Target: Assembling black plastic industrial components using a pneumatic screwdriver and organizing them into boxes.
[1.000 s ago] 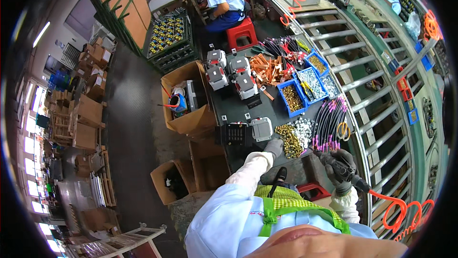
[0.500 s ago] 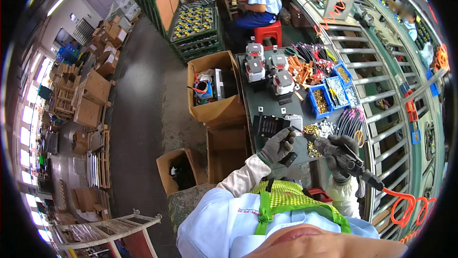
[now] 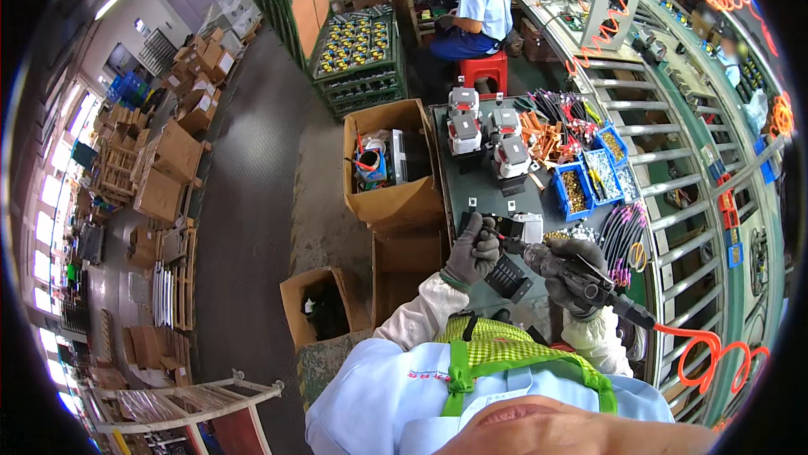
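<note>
My right hand, in a dark glove, is wrapped round a black air screwdriver fed by an orange coiled hose. The tool's tip points left, toward my left hand. That hand, also gloved, has its fingers pressed together at the tip; what they pinch is too small to make out. Just below the tip is a black slotted metal plate, tilted, its support hidden. A grey-white boxy part lies behind the tool, beside another dark piece.
Grey-and-black units stand on the dark table, near copper strips, blue screw bins and black cables. A roller conveyor runs along the right. Cardboard boxes flank the left. A seated person works beyond.
My left hand has moved slightly left, and the screwdriver's tip has followed it left. The slotted plate, earlier flat beyond my left hand, now shows tilted below the tip.
</note>
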Tool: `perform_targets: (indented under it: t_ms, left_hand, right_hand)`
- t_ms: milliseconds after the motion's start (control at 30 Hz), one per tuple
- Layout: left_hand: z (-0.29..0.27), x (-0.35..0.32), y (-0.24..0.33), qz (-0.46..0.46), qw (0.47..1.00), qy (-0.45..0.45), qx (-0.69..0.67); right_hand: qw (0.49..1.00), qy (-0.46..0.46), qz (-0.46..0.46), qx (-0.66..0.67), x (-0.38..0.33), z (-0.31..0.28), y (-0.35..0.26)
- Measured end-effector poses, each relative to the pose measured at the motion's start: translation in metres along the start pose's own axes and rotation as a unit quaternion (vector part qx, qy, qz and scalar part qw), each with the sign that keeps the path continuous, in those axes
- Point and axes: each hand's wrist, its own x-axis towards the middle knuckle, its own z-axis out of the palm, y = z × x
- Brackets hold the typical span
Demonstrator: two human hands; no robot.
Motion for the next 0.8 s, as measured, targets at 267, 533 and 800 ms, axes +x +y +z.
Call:
perform_targets:
  t_ms: [267, 533, 800]
  left_hand:
    - [0.005, 0.014, -0.001, 0.068, 0.993, 0.039, 0.082]
    - [0.006, 0.054, -0.005, 0.094, 0.973, 0.124, 0.168]
    - [-0.008, 0.062, 0.006, 0.047, 0.946, 0.177, 0.268]
  right_hand:
    - [0.998, -0.006, -0.017, -0.061, 0.006, -0.009, 0.01]
    - [0.985, -0.127, -0.007, -0.116, 0.027, -0.046, 0.02]
    - [0.995, -0.091, 0.019, -0.022, 0.05, -0.053, 0.048]
